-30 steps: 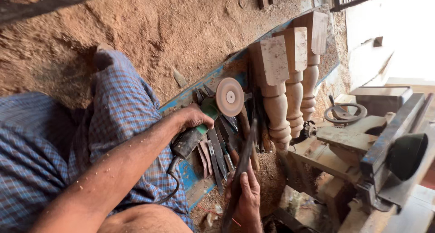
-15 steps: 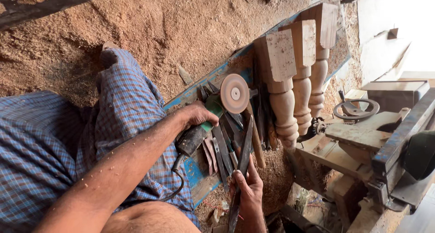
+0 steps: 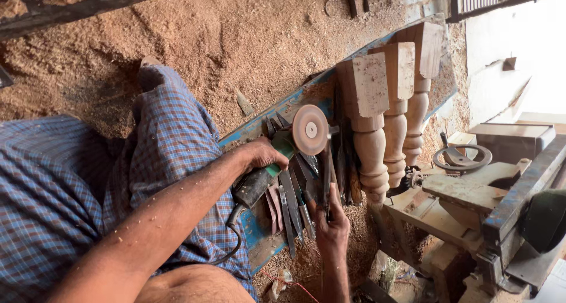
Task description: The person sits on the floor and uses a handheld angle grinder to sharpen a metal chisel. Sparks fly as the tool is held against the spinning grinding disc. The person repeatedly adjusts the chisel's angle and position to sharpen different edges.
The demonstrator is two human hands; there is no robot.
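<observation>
Sawdust-covered floor (image 3: 236, 32) surrounds a person whose left hand (image 3: 262, 155) clenches a green-and-black angle grinder (image 3: 277, 161), while the right hand (image 3: 332, 229) grasps a long metal chisel (image 3: 326, 173) beside three turned wooden legs (image 3: 377, 138).

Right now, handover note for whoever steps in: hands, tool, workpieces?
Left hand: gripping the angle grinder, disc facing up.
Right hand: holding a long chisel, its blade up by the disc.
More chisels lie on the blue ledge between the hands.
Three turned wooden legs lean against the ledge, already shaped.
Whether the disc spins cannot be told.
</observation>
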